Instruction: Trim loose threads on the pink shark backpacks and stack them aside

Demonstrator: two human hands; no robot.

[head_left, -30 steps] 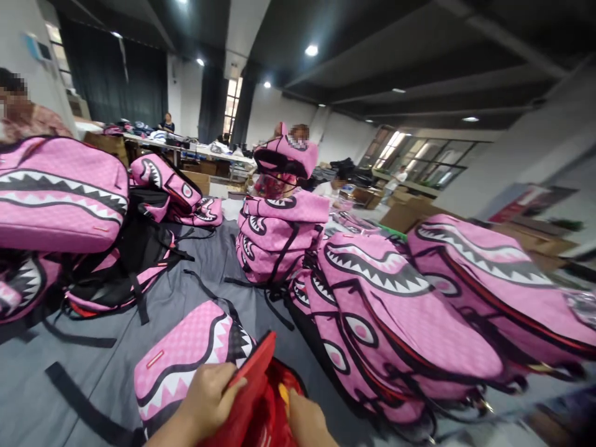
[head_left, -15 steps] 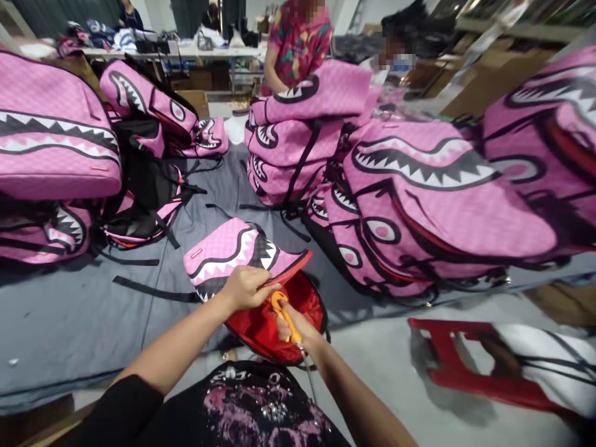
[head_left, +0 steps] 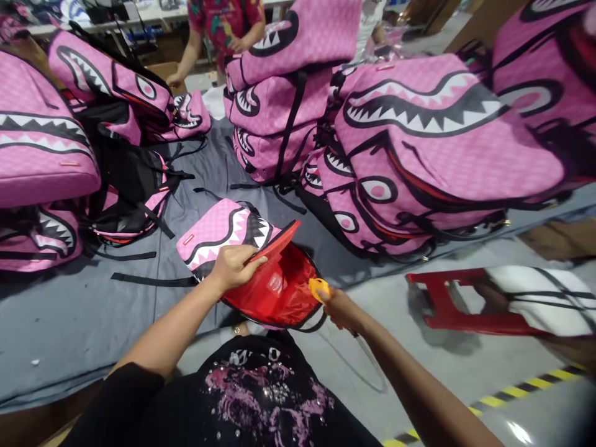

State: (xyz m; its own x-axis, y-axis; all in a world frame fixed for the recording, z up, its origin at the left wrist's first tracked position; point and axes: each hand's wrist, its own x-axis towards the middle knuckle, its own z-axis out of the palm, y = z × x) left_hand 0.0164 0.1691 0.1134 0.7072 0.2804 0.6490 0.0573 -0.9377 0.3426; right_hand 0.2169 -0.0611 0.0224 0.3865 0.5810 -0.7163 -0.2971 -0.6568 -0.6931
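A pink backpack [head_left: 212, 239] with a shark-mouth print lies open on the grey cloth at the table's front edge. Its red lining [head_left: 291, 288] shows, with a small printed patch inside. My left hand [head_left: 235, 267] pinches the edge of the raised front panel and holds it up. Just right of the opening, my right hand [head_left: 342, 308] grips an orange air blow gun [head_left: 319, 289] whose thin hose [head_left: 372, 366] hangs down beside me. The gun's nozzle cannot be made out.
Stacked pink shark backpacks stand behind [head_left: 279, 105], at right [head_left: 433, 130] and at left [head_left: 41, 143]. Across the table is a person in a patterned shirt [head_left: 223, 28]. A red stool [head_left: 447, 301] with a white cover stands on the floor at right, near yellow-black tape [head_left: 516, 391].
My right hand has drawn the air blow gun out of the backpack to the right. The front panel now stands higher in my left hand. My view has tipped downward.
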